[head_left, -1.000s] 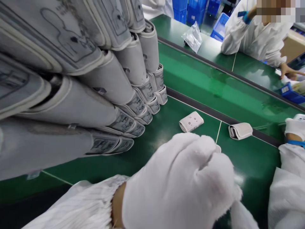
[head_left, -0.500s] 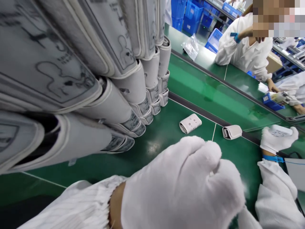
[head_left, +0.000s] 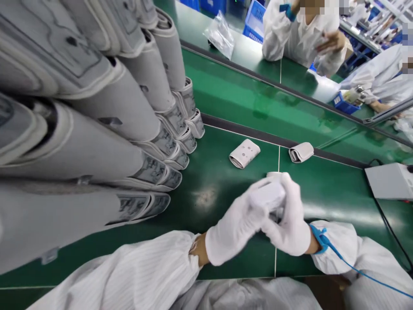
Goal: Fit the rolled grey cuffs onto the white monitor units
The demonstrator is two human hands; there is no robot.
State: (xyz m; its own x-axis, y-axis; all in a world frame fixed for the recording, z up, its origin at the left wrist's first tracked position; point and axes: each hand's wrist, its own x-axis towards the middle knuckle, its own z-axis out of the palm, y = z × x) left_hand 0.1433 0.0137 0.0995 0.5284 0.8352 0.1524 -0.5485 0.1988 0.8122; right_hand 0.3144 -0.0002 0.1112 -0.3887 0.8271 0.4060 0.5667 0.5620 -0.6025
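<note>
My left hand (head_left: 237, 226), in a white glove, grips a small white plastic device (head_left: 267, 196) from its left side. My right hand (head_left: 290, 221), also gloved and with a blue wrist strap, closes around the same device from the right. Fingers and blur hide most of its detail. The pale edge of something (head_left: 274, 174) shows just behind the fingertips; I cannot make out what it is. Beyond my hands on the green bench lie a rolled pale cuff with round marks (head_left: 245, 153) and a second rolled cuff (head_left: 301, 152).
Tall stacks of rolled grey cuffs (head_left: 112, 116) with printed labels fill the left. A dark rail (head_left: 238, 130) and a clear panel edge the bench at the back. A grey box (head_left: 389, 181) with a black cable stands right. Co-workers (head_left: 303, 38) sit across, near a plastic bag (head_left: 221, 35).
My left hand has moved away from the camera, and my right hand has brought the white device leftward from the right side. Both hands now meet on it. The view has shifted.
</note>
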